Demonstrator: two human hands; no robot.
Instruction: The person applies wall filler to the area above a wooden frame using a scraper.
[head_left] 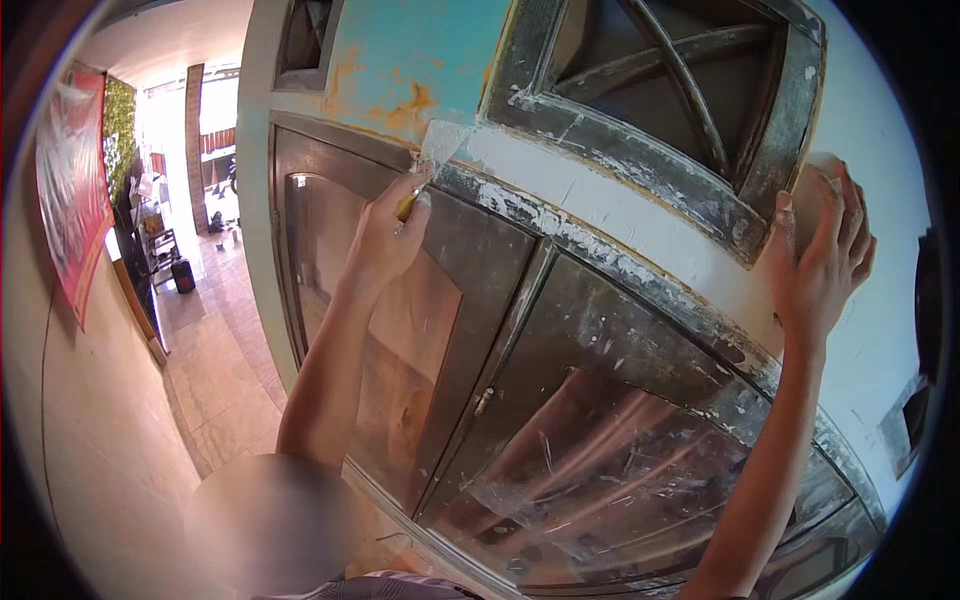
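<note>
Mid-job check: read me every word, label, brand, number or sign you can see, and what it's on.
None can be read.
Red hanging sheet, left side: too blurred and glared to tell any print.
Scraper in the left hand: no lettering I can make out.
Doors and wall: smears and patches, no lettering visible.
Things farther back: too small to tell.

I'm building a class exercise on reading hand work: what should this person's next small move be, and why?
Probably slide the left hand's scraper slightly left along the turquoise patch: its blade is at that patch's lower edge, with orange-brown stains just left, while the strip to its right is white.
</note>
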